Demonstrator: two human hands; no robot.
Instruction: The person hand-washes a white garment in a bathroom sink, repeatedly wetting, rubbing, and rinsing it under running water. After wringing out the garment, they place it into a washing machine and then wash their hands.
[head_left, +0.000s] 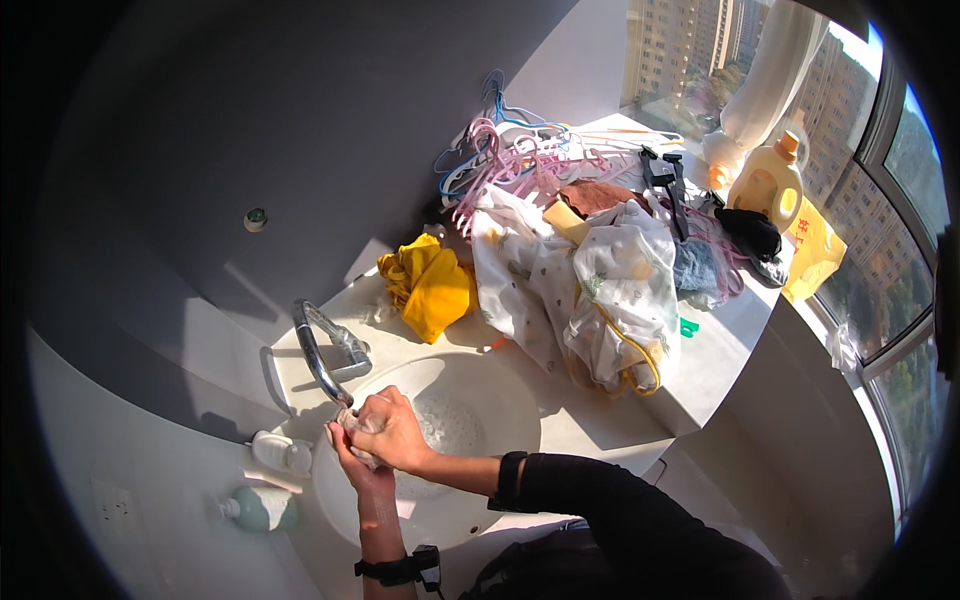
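Observation:
Under the spout of a chrome faucet (321, 364), my two hands are pressed together around a small wet, whitish cloth (349, 420). My right hand (399, 433) clasps it from above with bent fingers. Below it, my left hand (358, 459) cups the cloth in its palm. Much of the cloth is hidden by my fingers, so its exact kind is unclear. Both hands are over the left part of a round white washbasin (514, 405). Foamy water (450, 424) with bubbles lies in the basin.
Left of the basin are a white soap dish (277, 452) and a pale green bottle (262, 508). Behind it lie a yellow cloth (435, 289) and white patterned fabric (622, 277). Further back are tangled clothes hangers (499, 161) and a detergent jug (765, 184) by the window.

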